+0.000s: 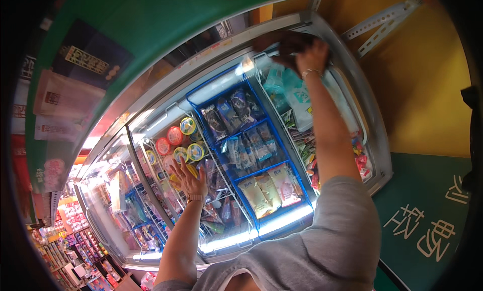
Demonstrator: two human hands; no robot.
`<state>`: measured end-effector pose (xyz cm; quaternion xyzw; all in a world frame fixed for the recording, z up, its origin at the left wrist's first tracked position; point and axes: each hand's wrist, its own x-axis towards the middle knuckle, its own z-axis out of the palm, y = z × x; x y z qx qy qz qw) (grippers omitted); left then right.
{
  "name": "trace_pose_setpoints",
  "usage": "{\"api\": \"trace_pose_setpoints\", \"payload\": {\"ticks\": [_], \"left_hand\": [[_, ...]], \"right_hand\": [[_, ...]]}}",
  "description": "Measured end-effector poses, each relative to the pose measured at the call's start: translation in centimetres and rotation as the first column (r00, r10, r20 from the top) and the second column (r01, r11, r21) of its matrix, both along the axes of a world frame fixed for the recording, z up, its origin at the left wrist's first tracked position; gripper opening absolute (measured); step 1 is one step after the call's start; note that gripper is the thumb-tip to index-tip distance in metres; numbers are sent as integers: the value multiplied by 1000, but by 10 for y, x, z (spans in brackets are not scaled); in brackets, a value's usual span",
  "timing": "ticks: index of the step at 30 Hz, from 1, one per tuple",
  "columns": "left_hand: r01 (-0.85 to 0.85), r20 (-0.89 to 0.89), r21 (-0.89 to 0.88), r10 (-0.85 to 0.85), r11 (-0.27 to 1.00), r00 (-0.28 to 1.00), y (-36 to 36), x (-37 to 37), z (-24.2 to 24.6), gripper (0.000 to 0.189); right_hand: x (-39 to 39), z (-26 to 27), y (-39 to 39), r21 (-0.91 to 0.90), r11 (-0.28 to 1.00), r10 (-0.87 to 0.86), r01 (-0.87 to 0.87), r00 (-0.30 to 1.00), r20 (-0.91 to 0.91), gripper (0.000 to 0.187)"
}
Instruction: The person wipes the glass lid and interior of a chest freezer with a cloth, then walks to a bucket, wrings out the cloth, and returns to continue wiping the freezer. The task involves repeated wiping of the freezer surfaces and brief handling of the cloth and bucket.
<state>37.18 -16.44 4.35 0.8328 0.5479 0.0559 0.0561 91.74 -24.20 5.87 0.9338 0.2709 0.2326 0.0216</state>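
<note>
A chest freezer with a sliding glass lid [241, 147] stands before me, lit from inside. Near its far right corner, my right hand [315, 57] presses a dark brown cloth [290, 44] against the glass; both are blurred. My left hand [190, 179] rests spread on the glass at the middle left, holding nothing. Under the lid lie round ice cream tubs [174, 135], a blue wire basket [241, 132] with wrapped ice creams [260, 193], and pale plastic packs [302, 106] at the right.
A green panel [151, 27] with hanging bags overhangs the far side. Perforated metal brackets [381, 23] stick out from the yellow wall [426, 102]. Another green panel [426, 200] with white writing is at the right. Shelves of small packaged goods [75, 253] stand at the lower left.
</note>
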Motion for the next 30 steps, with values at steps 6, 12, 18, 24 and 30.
{"api": "trace_pose_setpoints", "payload": {"ticks": [6,12,18,24,30], "left_hand": [[-2,-13,2,2,1000,1000,-2,0,2,83],[-1,-29,-29,0,1000,1000,2,2,0,85],[-8,-39,-55,5,998,999,2,-4,-5,85],[10,-20,-17,-10,1000,1000,2,-4,-4,85],[8,-24,-36,-9,999,1000,2,-6,-3,86]], "right_hand": [[1,-24,-22,152,974,-143,165,979,-147,53],[83,10,81,789,125,71,601,788,-611,51],[63,-7,208,783,589,130,199,933,-335,38],[-38,-16,233,938,313,553,147,775,-306,43],[-40,43,146,902,428,308,-62,948,-81,44]]}}
